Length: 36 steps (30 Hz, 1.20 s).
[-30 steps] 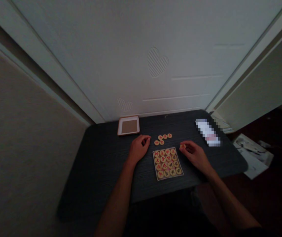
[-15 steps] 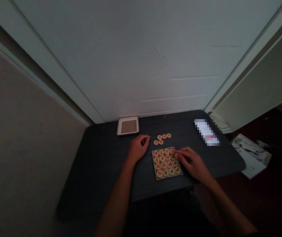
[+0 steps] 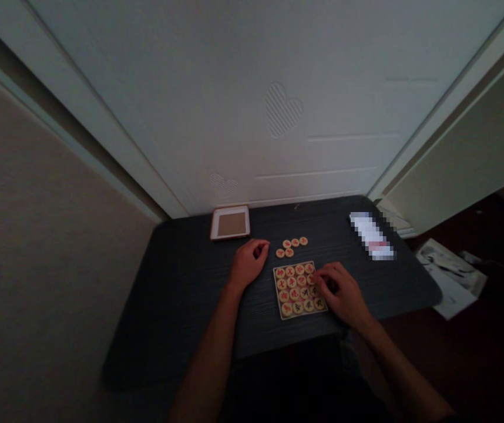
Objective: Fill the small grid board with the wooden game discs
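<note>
A square shallow box (image 3: 277,294) holds rows of round wooden xiangqi pieces, some with red characters, others with black. My right hand (image 3: 342,294) is at its right side, thumb and fingers curled together. Its fingertips touch or nearly touch a red-character xiangqi piece (image 3: 311,279) in the second row; whatever may lie inside the fingers is hidden. Left of the box, my left hand (image 3: 249,258) rests on the table, fingers curled and thumb against the forefinger, with nothing visible in it. Several loose red xiangqi pieces (image 3: 295,242) lie beyond the box.
The dark table (image 3: 172,294) stands against a white panel with embossed hearts. An open box lid (image 3: 233,224) lies at the back left. On the right is a blurred-out phone (image 3: 372,236). A white box (image 3: 450,276) is on the floor beyond the table's right edge.
My right fingers have curled closer together, and a red piece now shows in the second row's right place, where a black one was. My left hand stays put. The view shifted slightly.
</note>
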Available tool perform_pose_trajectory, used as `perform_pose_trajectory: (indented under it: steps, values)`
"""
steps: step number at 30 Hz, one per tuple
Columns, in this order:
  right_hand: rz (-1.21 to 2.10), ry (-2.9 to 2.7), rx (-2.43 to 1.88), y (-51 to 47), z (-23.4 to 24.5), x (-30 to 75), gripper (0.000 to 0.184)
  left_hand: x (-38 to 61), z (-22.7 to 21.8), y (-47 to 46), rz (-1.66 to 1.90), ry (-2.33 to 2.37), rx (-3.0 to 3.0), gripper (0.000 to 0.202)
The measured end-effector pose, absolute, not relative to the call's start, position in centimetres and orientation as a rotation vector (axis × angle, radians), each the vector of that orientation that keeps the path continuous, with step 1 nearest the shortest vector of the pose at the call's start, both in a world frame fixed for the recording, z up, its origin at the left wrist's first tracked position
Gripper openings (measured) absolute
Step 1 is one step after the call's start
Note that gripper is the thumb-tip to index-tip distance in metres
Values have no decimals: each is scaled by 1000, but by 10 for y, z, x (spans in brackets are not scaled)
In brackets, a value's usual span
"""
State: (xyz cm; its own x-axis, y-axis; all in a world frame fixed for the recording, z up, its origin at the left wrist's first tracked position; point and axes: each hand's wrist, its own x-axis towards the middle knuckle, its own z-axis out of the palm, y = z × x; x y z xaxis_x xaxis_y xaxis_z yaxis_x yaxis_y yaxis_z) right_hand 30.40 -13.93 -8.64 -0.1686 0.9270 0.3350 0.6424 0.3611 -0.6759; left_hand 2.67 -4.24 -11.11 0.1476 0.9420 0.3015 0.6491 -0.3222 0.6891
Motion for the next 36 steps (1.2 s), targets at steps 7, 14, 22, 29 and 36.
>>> perform_pose_trajectory:
  steps: [7, 14, 22, 29, 36]
  values:
    - [379, -2051, -1250, -149, -98, 312, 28, 28, -109, -43, 1003, 1522, 2028, 19]
    - [436, -1914, -1285, -131, -93, 312, 29, 28, -107, -44, 998, 1526, 2025, 19]
    - [533, -1972, -1295, -41, -88, 313, 27, 28, -109, -43, 1006, 1529, 2031, 20]
    - [564, -2139, -1187, -19, -94, 313, 20, 28, -108, -44, 1026, 1504, 2019, 19]
    - [595, -1956, -1304, -42, -93, 319, 28, 29, -106, -44, 1007, 1522, 2012, 19]
